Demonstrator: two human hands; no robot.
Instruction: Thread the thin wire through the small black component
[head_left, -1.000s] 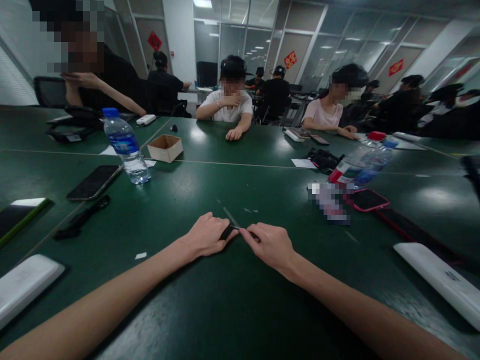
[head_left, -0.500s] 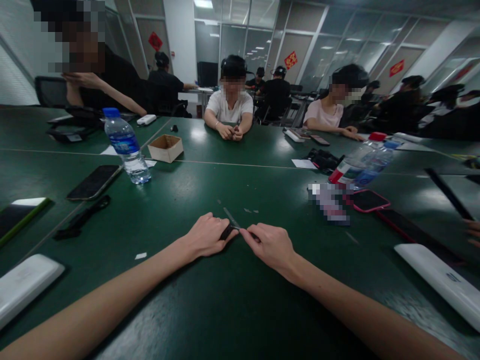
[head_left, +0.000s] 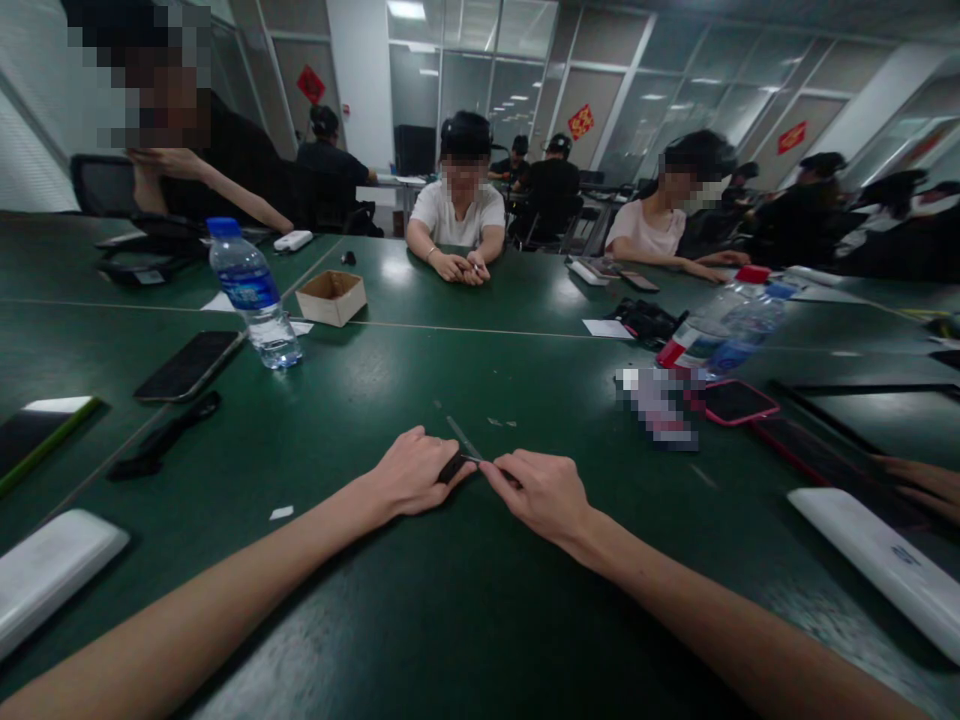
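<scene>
My left hand is closed around a small black object with a thin shiny tip, its kind unclear. That tip points toward my right hand, whose thumb and fingers are pinched together just to the right. Something dark shows between the right fingers, mostly hidden. A narrow clear strip slants from the table side down to the gap between both hands; whether the fingers grip it cannot be made out. Small clear scraps lie just beyond the hands on the green table.
Left stand a water bottle, a small open box, a phone and a black strap. To the right are bottles, a pink-edged phone, a white device and a co-worker's hand. People sit opposite.
At the right edge, a black-framed panel that stood tilted now lies lower, with a co-worker's hand beside it. The person opposite has shifted their hands slightly. My own hands barely differ.
</scene>
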